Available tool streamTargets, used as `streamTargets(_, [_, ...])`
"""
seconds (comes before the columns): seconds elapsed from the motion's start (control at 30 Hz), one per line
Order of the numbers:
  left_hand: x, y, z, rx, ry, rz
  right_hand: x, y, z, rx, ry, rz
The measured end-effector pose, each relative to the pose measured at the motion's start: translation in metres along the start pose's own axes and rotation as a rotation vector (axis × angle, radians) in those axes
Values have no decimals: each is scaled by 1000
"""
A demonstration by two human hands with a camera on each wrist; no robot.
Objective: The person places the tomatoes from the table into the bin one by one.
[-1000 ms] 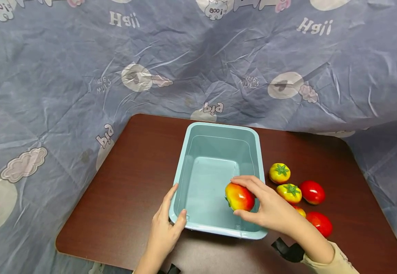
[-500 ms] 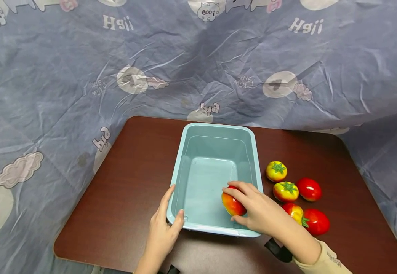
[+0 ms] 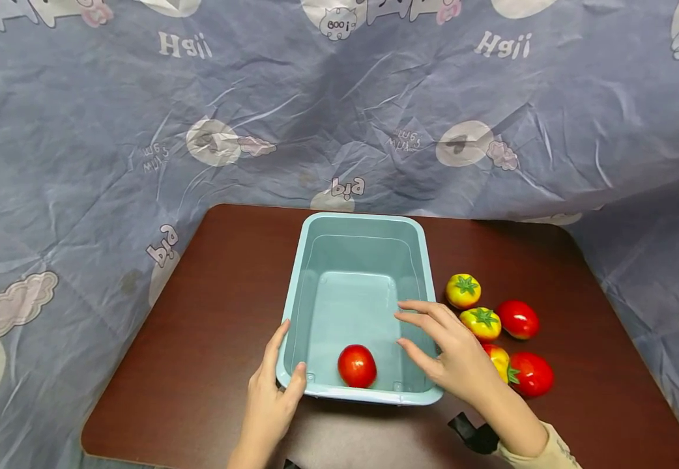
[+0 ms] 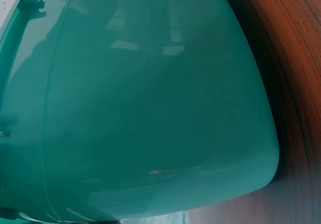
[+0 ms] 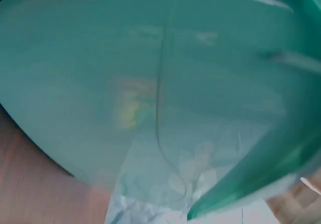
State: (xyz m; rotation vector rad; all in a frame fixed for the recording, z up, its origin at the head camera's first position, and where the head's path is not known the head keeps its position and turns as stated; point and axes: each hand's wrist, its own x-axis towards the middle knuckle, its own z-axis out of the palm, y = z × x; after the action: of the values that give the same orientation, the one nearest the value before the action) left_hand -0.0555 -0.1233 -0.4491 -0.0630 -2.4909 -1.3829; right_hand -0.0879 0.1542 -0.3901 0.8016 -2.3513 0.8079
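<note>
if the left hand (image 3: 270,398) tips the blue tub (image 3: 354,303) by the corner it holds, the red tomato (image 3: 357,366) could roll. a careless right hand (image 3: 455,348) could knock the other tomatoes (image 3: 481,324) toward the worktop's (image 3: 216,332) right edge. half a second ago the right hand held the red tomato; now it has let go, and the tomato is inside the tub, at its near end.

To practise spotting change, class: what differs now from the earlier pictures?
The right hand let go of the tomato and drew back right; the tomato moved left and lies in the basin, at its near end. Unchanged: the left hand at the near left corner, five tomatoes on the table.
</note>
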Motion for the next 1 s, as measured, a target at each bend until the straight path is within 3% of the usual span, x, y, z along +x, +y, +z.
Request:
streamTargets(0.13, [0, 0, 0, 0, -3, -2, -4, 5, -8, 37, 145, 72])
streamTargets(0.27, [0, 0, 0, 4, 3, 5, -15, 13, -22, 52, 242, 297])
streamTargets(0.37, [0, 0, 1, 6, 9, 14, -29, 22, -33, 25, 240, 529])
streamTargets(0.47, [0, 0, 1, 7, 15, 24, -47, 33, -41, -67, 178, 672])
streamTargets(0.73, [0, -1, 2, 17, 23, 38, -92, 59, -36, -291, -106, 783])
streamTargets(0.9, [0, -2, 3, 21, 27, 43, -106, 66, -30, -387, -153, 798])
streamTargets(1.0, [0, -2, 3, 18, 28, 44, -113, 71, -26, -449, -169, 745])
